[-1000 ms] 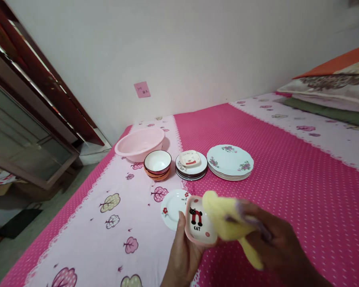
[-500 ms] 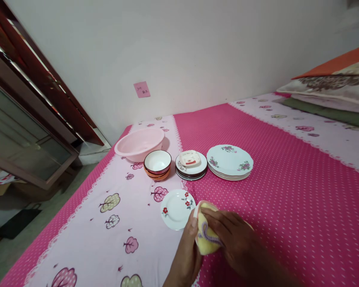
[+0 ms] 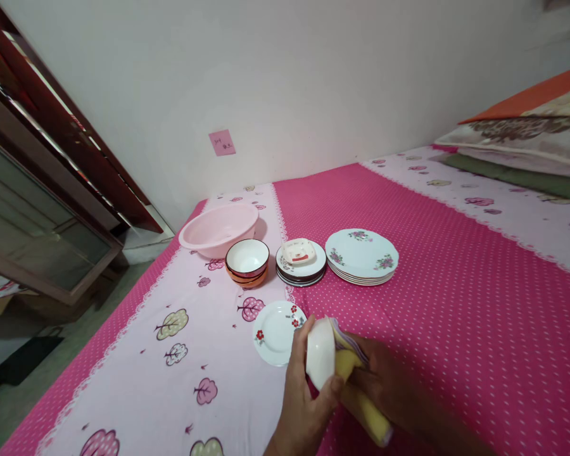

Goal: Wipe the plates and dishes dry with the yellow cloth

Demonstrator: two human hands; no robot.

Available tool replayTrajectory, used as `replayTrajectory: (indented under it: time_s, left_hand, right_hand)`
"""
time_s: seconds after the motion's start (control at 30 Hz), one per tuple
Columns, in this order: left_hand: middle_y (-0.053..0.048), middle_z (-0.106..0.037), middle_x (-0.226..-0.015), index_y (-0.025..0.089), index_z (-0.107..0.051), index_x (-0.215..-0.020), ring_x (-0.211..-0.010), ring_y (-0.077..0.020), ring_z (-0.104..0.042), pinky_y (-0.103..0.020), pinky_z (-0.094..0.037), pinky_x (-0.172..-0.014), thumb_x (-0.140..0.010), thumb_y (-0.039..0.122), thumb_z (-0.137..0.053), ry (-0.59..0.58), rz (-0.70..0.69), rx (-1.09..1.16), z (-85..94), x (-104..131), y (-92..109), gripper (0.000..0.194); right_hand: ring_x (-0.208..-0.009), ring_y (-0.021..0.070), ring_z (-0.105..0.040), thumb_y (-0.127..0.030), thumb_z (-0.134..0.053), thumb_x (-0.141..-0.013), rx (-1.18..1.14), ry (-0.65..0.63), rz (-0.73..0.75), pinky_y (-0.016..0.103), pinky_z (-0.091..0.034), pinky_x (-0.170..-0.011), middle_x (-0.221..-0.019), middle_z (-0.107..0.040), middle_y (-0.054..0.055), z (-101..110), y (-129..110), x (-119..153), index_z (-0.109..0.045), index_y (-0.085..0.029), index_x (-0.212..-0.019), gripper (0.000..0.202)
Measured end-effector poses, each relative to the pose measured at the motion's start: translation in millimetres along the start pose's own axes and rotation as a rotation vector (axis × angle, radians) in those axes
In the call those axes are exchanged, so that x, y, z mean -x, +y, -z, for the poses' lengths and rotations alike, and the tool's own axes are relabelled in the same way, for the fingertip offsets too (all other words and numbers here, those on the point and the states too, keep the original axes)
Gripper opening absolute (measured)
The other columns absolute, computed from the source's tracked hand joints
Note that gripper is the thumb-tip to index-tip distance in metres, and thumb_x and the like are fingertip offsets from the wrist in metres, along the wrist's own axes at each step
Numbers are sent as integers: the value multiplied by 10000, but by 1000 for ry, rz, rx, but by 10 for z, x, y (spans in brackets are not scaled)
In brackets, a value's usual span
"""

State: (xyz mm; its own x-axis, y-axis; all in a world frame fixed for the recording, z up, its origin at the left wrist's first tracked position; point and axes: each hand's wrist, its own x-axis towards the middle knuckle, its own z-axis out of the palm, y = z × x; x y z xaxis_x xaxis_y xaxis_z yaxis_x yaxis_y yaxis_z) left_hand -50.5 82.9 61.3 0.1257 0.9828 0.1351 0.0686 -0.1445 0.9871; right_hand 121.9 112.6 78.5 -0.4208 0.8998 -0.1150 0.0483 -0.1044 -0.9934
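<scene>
A small white dish [image 3: 320, 354], tilted on its side, is gripped by my left hand [image 3: 304, 392], fingers along its left edge and thumb at its lower edge. My right hand [image 3: 380, 373] is closed on a yellow cloth [image 3: 361, 405] with purple-striped edging, pressed against the dish's right side; part of the cloth hangs down. The dish's inner face is hidden from me. Just beyond my left hand, a white plate [image 3: 275, 335] with red flowers lies flat on the bedspread.
Farther back stand a pink basin [image 3: 218, 231], stacked bowls [image 3: 247, 259], small plates [image 3: 301, 269] topped by a square dish [image 3: 298, 251], and a stack of large floral plates [image 3: 361, 253]. Folded bedding [image 3: 527, 139] lies at the right. The bed's edge runs along the left.
The dish has turned in my hands, so its white outside now shows. My right hand and the cloth have moved to its right side, and the cloth now hangs lower.
</scene>
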Motion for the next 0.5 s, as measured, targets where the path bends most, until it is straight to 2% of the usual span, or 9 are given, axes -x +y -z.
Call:
replayTrajectory:
  time_s: [0.07, 0.13, 0.2, 0.3, 0.4, 0.5]
  left_hand:
    - [-57, -334, -1672, 322, -331, -1581, -1538, -335, -287, -464, -208, -1277, -890, 547, -671, -15, -39, -46, -2, -2, -22, 802]
    - [-51, -318, -1680, 329, -316, -1588, -1548, -335, -268, -456, -185, -1286, -862, 539, -709, -20, -60, -58, -4, 0, -35, 852]
    - [-54, -313, -1685, 332, -265, -1605, -1549, -334, -272, -455, -193, -1286, -833, 540, -744, -22, -40, 1, -8, 3, -30, 932]
    - [-76, -336, -1677, 322, -208, -1621, -1522, -347, -334, -462, -284, -1253, -790, 561, -783, -28, 25, 159, -12, -3, 0, 1038]
    - [-89, -375, -1656, 294, -309, -1588, -1514, -370, -339, -472, -308, -1238, -753, 603, -800, -42, 69, 267, -15, -22, 19, 1017]
    - [-123, -508, -1555, 247, -416, -1538, -1481, -400, -378, -516, -318, -1222, -753, 677, -761, -81, 84, 350, -19, -37, 12, 959]
  right_hand:
    - [-792, 239, -688, -404, -713, -800, -115, 2, -63, 320, -534, -700, -860, -752, 28, 36, 46, -14, -704, -199, -936, 247]
    - [-796, 250, -702, -445, -779, -747, -229, -3, -132, 340, -547, -728, -864, -762, 34, 72, 88, -20, -709, -192, -958, 337]
    - [-824, 262, -721, -456, -834, -705, -342, -12, -194, 359, -563, -761, -893, -777, 44, 95, 93, -13, -716, -190, -1013, 424]
    - [-873, 275, -743, -441, -889, -664, -477, -25, -258, 382, -580, -816, -945, -793, 63, 104, 43, 0, -729, -195, -1040, 478]
    - [-874, 277, -758, -447, -889, -679, -548, -86, -258, 391, -587, -851, -956, -797, 82, 98, 34, 2, -746, -188, -1018, 450]
    - [-835, 280, -765, -485, -863, -686, -588, -123, -243, 392, -601, -824, -938, -799, 81, 88, 128, 25, -745, -204, -1034, 463]
